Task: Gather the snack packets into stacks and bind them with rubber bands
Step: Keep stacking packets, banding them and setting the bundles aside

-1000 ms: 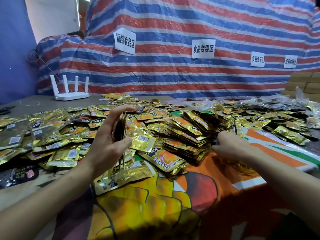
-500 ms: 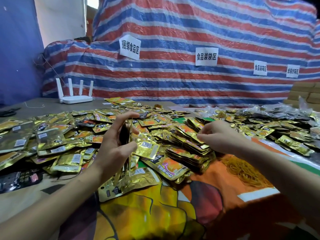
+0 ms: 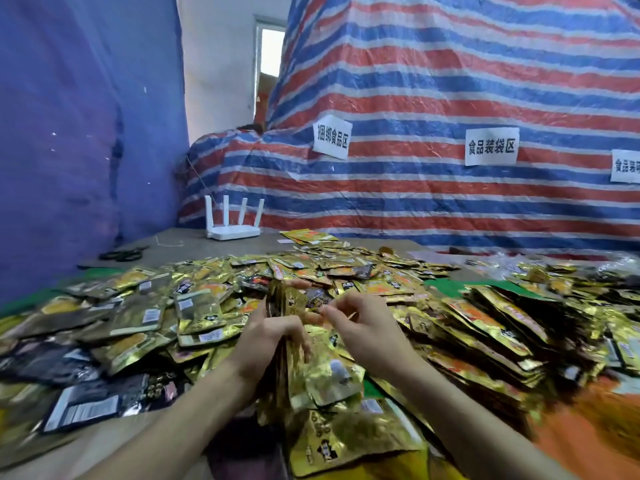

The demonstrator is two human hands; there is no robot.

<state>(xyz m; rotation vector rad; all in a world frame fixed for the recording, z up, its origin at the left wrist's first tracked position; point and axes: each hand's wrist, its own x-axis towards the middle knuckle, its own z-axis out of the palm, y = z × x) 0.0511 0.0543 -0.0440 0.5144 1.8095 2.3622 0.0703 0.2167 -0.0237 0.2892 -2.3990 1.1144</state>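
The left hand [image 3: 266,344] gripped one stack [image 3: 288,308] of gold snack packets, held upright on edge, thumb on one face and fingers on the other. I judged this kept the edges squared and the top clear for a band. The right hand [image 3: 367,332] sat just beside the stack's top with fingers curled and thumb and forefinger tips together. Whether they pinched a rubber band could not be told, and no band showed on the stack, so binding looked not yet done.

Under and left of the hands lay the loose packets [image 3: 138,323], scattered flat and far too many to count, within easy reach for gathering. To the right of the right hand, rows of packets [image 3: 485,336] leaned in overlapping lines, apparently already sorted. Whether any were banded was too blurred to tell.

Beyond the hands, on the bare grey surface [image 3: 194,245], stood one white router [image 3: 232,221] with four antennas. One pair of scissors [image 3: 121,254] lay far left of it. Behind hung a striped tarp [image 3: 450,81] bearing three paper labels [image 3: 332,137], the third cut off at the edge.
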